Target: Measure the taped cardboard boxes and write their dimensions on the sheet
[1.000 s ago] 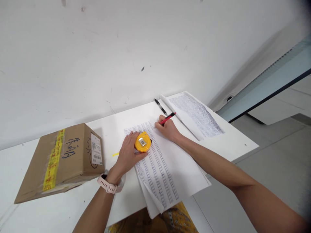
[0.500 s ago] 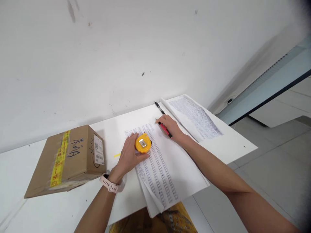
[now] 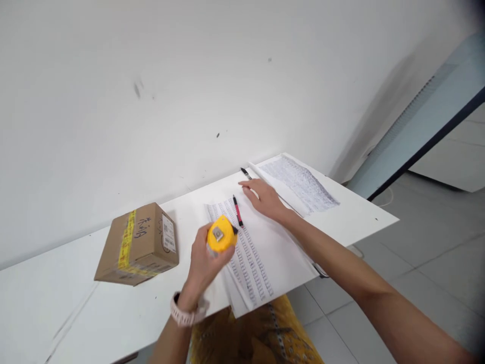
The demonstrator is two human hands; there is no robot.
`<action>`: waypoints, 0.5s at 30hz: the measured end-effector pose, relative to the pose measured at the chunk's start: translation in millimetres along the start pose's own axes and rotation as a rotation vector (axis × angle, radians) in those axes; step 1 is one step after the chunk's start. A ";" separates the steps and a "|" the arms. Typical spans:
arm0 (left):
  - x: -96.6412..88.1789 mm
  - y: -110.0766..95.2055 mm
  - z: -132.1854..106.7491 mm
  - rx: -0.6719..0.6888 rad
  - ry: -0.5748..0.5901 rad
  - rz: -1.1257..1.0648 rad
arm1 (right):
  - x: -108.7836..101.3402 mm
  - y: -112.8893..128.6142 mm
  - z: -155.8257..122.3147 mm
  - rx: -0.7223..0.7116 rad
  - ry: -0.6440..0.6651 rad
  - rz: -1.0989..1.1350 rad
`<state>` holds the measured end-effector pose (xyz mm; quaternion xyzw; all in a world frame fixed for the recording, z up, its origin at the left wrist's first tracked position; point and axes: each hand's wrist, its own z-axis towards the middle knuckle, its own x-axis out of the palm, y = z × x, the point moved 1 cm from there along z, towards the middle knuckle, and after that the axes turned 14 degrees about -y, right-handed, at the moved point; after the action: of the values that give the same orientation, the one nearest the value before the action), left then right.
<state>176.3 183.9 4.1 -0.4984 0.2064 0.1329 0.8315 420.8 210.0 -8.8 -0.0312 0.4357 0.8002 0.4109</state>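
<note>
My left hand [image 3: 204, 258] is closed around a yellow tape measure [image 3: 222, 234], raised over the left side of a paper sheet [image 3: 280, 268] covered in columns of small handwriting. A red and black pen [image 3: 238, 210] lies on the upper part of that sheet. To its right, my right hand [image 3: 265, 197] hovers or rests with fingers stretched and holds nothing; whether it touches the paper I cannot tell. Just beyond its fingertips lies a black pen [image 3: 245, 173], partly hidden by the hand.
A taped cardboard box [image 3: 140, 245] with a label stands left on the white table [image 3: 49, 298]. A densely written sheet [image 3: 303, 184] lies at the table's right. The wall [image 3: 189, 101] runs behind, and tiled floor [image 3: 397, 283] shows at the right.
My right hand has let go of the red and black pen, which now lies on the paper. My left hand has lifted the tape measure. The view has shifted.
</note>
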 end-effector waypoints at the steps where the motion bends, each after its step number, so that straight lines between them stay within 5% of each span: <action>1: -8.3 -10.6 -11.9 -0.045 0.046 -0.071 | -4.8 20.4 -6.6 0.034 0.093 0.141; 5: -37.8 -32.8 -59.2 -0.168 0.115 -0.192 | -19.3 96.2 -45.4 0.105 0.631 0.439; 10: -66.3 -24.8 -112.1 -0.276 -0.022 -0.177 | -18.7 132.4 -65.2 0.083 0.839 0.411; 15: -101.5 -9.5 -170.2 -0.429 -0.153 -0.305 | -0.1 164.6 -30.3 0.004 0.906 0.350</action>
<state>55.3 27.6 -11.4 -0.6768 0.0329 0.0840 0.7306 298.8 141.5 83.1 -0.3017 0.5710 0.7625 0.0391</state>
